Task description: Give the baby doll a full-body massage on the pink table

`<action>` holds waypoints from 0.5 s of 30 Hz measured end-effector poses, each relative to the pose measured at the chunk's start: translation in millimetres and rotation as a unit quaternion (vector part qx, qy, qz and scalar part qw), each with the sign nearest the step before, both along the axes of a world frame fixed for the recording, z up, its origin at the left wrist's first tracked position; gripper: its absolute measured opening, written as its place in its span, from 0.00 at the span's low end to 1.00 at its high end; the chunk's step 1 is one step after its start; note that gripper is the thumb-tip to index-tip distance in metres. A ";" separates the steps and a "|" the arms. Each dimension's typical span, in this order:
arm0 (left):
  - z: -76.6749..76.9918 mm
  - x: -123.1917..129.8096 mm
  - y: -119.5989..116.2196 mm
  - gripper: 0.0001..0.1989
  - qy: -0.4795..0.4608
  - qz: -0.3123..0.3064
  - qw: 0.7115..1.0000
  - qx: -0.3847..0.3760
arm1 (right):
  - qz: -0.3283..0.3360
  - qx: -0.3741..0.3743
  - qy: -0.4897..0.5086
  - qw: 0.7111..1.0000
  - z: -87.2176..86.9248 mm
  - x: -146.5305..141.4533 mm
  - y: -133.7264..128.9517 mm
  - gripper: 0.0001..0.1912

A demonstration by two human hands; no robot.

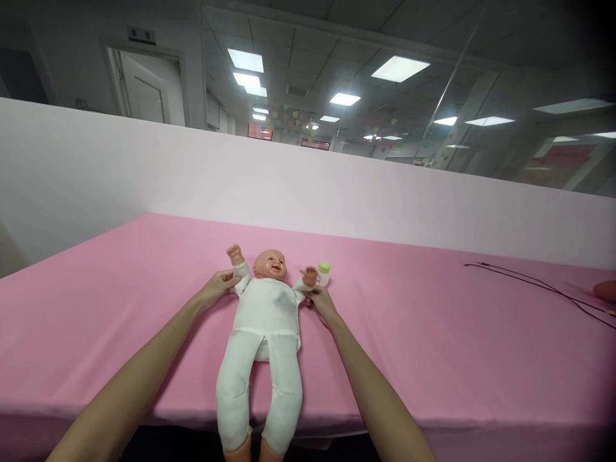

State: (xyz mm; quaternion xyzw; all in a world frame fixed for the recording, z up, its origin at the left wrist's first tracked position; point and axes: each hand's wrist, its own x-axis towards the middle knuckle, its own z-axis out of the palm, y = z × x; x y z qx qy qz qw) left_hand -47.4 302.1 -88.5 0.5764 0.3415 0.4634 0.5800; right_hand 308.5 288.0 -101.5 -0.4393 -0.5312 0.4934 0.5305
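A baby doll (267,308) in a white top and white trousers lies on its back on the pink-covered table (414,333), its feet past the front edge. Both of its arms are raised to the sides. My left hand (219,287) is closed on the doll's sleeve at the left of the picture. On the other side, my right hand (320,303) pinches the sleeve below the doll's other hand. Just behind my right hand stands a small bottle (323,274) with a green cap.
Thin black cables (534,282) run across the table at the right. A reddish-brown object (605,290) is cut off by the right edge. Behind the table rises a white partition (308,186) with glass above it.
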 end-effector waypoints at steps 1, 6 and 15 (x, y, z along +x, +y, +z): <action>-1.2 4.3 1.2 0.26 0.001 0.019 1.000 -0.002 | -0.003 -0.003 -0.002 1.000 -0.3 -2.0 0.9 0.16; -5.4 17.1 11.0 0.32 0.118 0.112 0.986 0.029 | -0.013 -0.018 -0.051 0.998 2.9 -8.6 1.9 0.27; 0.2 8.1 5.5 0.26 0.010 0.052 0.999 -0.007 | 0.005 -0.040 0.024 0.999 11.6 -7.3 0.7 0.25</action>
